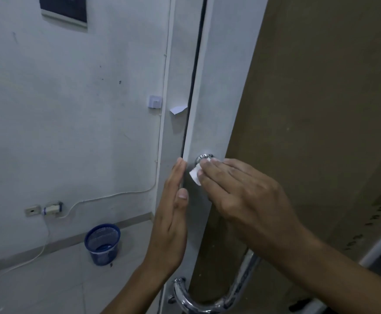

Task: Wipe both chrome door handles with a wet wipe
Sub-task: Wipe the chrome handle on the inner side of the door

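Note:
My right hand holds a white wet wipe against the top mount of a chrome door handle on the white door. Its fingers lie over the wipe and its thumb is hidden. The handle's bar runs down under my right forearm and shows again as a chrome tube curving at the bottom. A second chrome curve shows at the door's lower left side. My left hand is flat with straight fingers, its fingertips touching the door's edge beside the wipe.
A blue mesh waste basket stands on the floor by the wall at the left. Wall sockets with a white cable and a small wall switch are at the left. A brown panel fills the right.

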